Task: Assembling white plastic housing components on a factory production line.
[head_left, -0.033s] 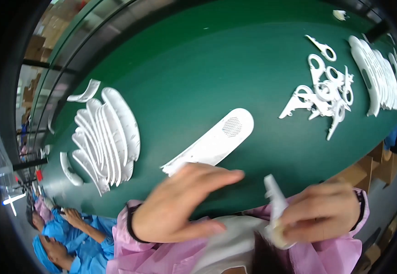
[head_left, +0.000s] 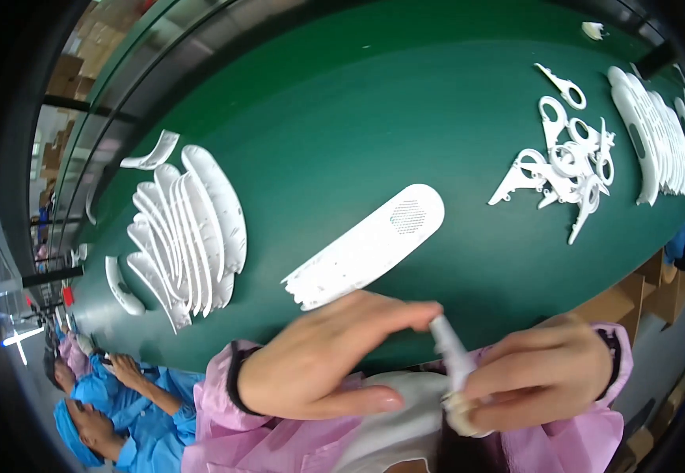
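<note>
In my right hand (head_left: 543, 370) is a white plastic part (head_left: 454, 351) with a narrow arm and a rounded, cream-coloured lower end. Its fingers are closed round that lower end, and the arm points up and left. My left hand (head_left: 319, 359) is open, thumb and forefinger spread apart. The left forefinger's tip meets or nearly meets the tip of the narrow arm; contact is hard to tell. Just beyond the left hand, a long white plastic shell (head_left: 366, 248) lies on the green table (head_left: 319, 118), its rounded, perforated end pointing up and right.
Curved white shells (head_left: 189, 236) lie nested at left, beside smaller curved pieces (head_left: 122, 288). At right is a heap of white ring-ended parts (head_left: 563, 162), with a row of white shells (head_left: 654, 142) beyond. A person in blue (head_left: 130, 402) sits at lower left; cardboard boxes (head_left: 618, 307) stand at lower right.
My right hand has brought the white part leftward, and its tip is now at the left forefinger. My left hand has shifted slightly right, uncovering the shell's near end.
</note>
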Demonstrator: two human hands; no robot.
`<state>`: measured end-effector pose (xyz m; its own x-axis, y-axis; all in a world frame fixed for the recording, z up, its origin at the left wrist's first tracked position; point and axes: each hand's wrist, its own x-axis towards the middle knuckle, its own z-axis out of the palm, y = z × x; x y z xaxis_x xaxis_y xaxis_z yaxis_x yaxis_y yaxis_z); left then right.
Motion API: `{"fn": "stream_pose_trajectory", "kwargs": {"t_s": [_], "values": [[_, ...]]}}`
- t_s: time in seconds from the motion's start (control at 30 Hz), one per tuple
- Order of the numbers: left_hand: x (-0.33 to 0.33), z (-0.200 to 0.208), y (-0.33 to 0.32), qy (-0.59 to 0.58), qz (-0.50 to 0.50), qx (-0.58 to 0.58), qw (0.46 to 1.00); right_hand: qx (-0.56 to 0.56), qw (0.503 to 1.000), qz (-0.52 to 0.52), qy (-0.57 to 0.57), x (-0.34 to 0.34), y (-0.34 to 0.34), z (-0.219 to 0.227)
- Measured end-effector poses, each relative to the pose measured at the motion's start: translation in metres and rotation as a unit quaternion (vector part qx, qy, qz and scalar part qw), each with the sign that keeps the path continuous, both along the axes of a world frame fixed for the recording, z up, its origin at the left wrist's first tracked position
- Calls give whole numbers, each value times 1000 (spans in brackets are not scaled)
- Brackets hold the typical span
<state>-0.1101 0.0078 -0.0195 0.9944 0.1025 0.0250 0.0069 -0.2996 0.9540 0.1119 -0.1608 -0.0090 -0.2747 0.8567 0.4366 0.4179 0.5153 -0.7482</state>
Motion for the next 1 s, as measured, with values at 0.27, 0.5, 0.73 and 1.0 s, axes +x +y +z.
{"fn": "stream_pose_trajectory", "kwargs": {"t_s": [0.27, 0.5, 0.73, 1.0], "values": [[-23, 2, 4, 188, 9, -98, 977, 53, 979, -129, -151, -32, 25, -12], [-18, -6, -4, 175, 106, 116, 972, 93, 971, -155, -154, -38, 21, -15], [-23, -9, -11, 190, 167, 208, 945, 153, 935, -109, -300, -38, 20, -24], [-25, -12, 6, 142, 111, 54, 982, 134, 931, -152, -303, -38, 29, -35]]}}
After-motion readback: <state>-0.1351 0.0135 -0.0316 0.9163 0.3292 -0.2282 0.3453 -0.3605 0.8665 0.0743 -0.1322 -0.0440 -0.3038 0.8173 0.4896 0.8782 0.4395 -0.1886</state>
